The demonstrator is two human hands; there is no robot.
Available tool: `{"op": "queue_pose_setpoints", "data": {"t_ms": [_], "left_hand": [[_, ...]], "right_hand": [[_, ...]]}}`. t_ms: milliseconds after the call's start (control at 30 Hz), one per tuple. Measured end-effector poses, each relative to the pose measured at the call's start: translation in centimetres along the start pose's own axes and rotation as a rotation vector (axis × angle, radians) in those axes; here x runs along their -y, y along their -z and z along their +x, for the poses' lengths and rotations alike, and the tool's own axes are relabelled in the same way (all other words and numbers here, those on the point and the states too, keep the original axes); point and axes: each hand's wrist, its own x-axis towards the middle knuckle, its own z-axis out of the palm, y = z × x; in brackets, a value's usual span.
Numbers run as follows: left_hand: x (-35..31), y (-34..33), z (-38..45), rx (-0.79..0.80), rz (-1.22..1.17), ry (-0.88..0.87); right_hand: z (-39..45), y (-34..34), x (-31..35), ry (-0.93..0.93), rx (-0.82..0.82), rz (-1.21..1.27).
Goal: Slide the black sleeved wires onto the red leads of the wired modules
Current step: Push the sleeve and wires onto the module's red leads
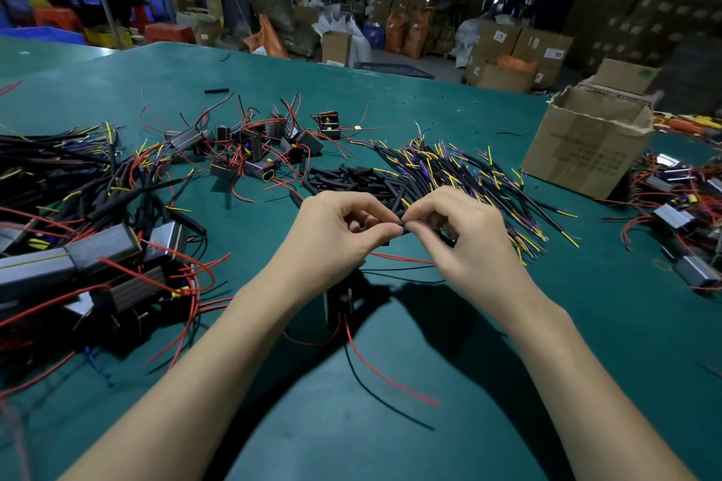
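Both forearms come in from the near edge over the green worktop. Just below the hands: one wired module, dark and blurred, hanging or standing under the left wrist, can't tell which. Its red lead and a black lead trail toward the near edge on the worktop.

Left hand: fingers curled, thumb and forefinger pinching the end of a black sleeved wire. Right hand: also curled, pinching the same piece from the other side. Fingertips of both hands meet at the pinch point. Another red wire runs under the hands, between the wrists; can't tell if it enters the sleeve.

Just beyond the hands: loose heap of short black sleeves. Beyond the right hand: big fan of black sleeved wires with yellow and purple tips.

Left of the left hand: pile of modules with leads already sleeved, red wires tangled through.

Beyond the left hand, further out: cluster of bare modules with red leads.

Far right of the right hand: open cardboard box, more modules past it.
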Motion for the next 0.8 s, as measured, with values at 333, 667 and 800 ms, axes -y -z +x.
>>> {"op": "queue_pose_setpoints", "data": {"t_ms": [333,667,800], "left_hand": [[0.2,0.0,0.0,0.026,0.031,-0.03],[0.1,0.0,-0.2,0.031,0.117,-0.178],[-0.1,-0.5,-0.3,0.003,0.111,-0.211]], "right_hand": [[0.1,0.9,-0.4,-0.429,0.053,0.455],[0.2,1.2,0.1,-0.405,0.159,0.592],[0.2,1.2,0.0,-0.444,0.135,0.664]]}}
